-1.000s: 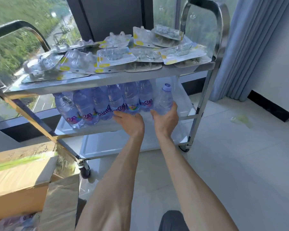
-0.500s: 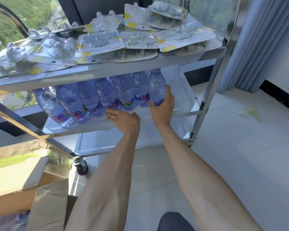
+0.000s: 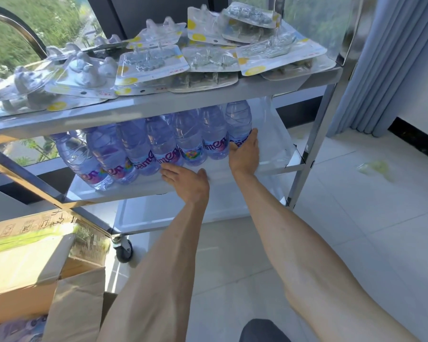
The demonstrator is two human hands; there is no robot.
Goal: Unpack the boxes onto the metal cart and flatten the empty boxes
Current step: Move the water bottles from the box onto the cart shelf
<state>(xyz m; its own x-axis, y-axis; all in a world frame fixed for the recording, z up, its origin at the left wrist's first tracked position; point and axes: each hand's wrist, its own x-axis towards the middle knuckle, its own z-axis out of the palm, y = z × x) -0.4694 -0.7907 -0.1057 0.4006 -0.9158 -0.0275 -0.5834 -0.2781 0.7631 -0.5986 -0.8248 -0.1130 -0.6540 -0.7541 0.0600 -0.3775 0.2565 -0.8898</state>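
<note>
A metal cart [image 3: 314,141] stands before me with three shelves. Several clear water bottles [image 3: 136,144] with purple labels stand in a row on its middle shelf. My right hand [image 3: 244,154] rests with straight fingers against the rightmost bottle [image 3: 237,119]. My left hand [image 3: 185,177] lies flat on the shelf's front edge, fingertips just below the bottles. Blister packs [image 3: 151,62] cover the top shelf. An open cardboard box [image 3: 32,257] sits at lower left, with more bottles [image 3: 13,329] showing beneath its flap.
The cart's bottom shelf [image 3: 158,213] is bare, a caster wheel [image 3: 122,250] under its corner. A window is behind the cart, a blue curtain [image 3: 391,62] to the right. A scrap of greenish plastic [image 3: 377,169] lies on the tiled floor.
My right hand brought a bottle to the right end of the row, stood it there and loosened its hold. My left hand stayed at the shelf edge. The view moved closer.
</note>
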